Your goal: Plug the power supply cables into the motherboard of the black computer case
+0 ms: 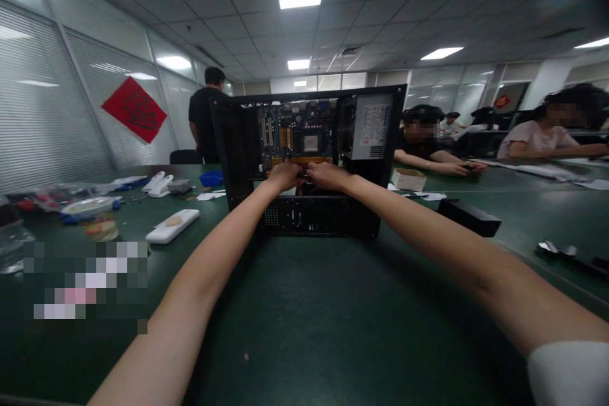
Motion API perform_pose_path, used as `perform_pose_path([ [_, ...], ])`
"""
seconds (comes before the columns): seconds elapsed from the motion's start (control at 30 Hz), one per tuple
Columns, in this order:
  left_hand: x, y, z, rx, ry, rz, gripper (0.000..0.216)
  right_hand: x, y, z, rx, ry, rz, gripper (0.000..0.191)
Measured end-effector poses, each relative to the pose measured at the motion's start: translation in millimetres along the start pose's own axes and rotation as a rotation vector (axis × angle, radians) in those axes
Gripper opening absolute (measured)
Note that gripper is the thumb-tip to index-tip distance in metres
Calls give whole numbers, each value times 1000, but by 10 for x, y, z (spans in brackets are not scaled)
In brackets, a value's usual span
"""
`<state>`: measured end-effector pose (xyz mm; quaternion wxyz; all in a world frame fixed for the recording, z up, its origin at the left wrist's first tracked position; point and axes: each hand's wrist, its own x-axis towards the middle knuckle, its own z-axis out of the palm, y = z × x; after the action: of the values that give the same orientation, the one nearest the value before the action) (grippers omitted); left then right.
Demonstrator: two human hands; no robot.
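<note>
A black computer case [323, 216] stands with its open side facing me. Inside it are a motherboard [273, 130] with a bare square processor area and a power supply [373, 127] at the upper right. My left hand [284, 176] and my right hand [328, 176] reach in at the motherboard's lower edge, fingertips almost meeting. Both hands are closed, their fingers curled round thin dark and reddish cables [303, 186]. The cable ends are hidden by the fingers.
On the green table [304, 304], a white power bank-like block [173, 226], a blue tray [212, 178] and a plastic bottle [14, 238] lie left. Right are a small cardboard box [409, 179] and a black drive-shaped box [469, 217]. Other people sit right; one stands behind.
</note>
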<state>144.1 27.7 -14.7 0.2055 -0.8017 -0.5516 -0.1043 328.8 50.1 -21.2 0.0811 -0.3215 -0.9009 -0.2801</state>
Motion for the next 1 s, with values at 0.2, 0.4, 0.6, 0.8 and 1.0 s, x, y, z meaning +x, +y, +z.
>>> perform_pose_path([
  [0.2, -8, 12, -6, -1, -2, -3, 32, 15, 15, 42, 81, 44, 35, 34],
  [0.4, 23, -23, 5, -20, -8, 4, 31, 32, 3, 54, 155, 79, 111, 35],
  [0.6, 1, 9, -25, -27, -5, -6, 32, 29, -40, 27, 77, 17, 176, 30],
  [0.8, 3, -15, 9, -73, -2, -19, 34, 58, -21, 62, 75, -2, 191, 33],
  [1.0, 47, -77, 62, -158, -4, -62, 35, 85, -7, 77, 106, -24, 223, 32],
])
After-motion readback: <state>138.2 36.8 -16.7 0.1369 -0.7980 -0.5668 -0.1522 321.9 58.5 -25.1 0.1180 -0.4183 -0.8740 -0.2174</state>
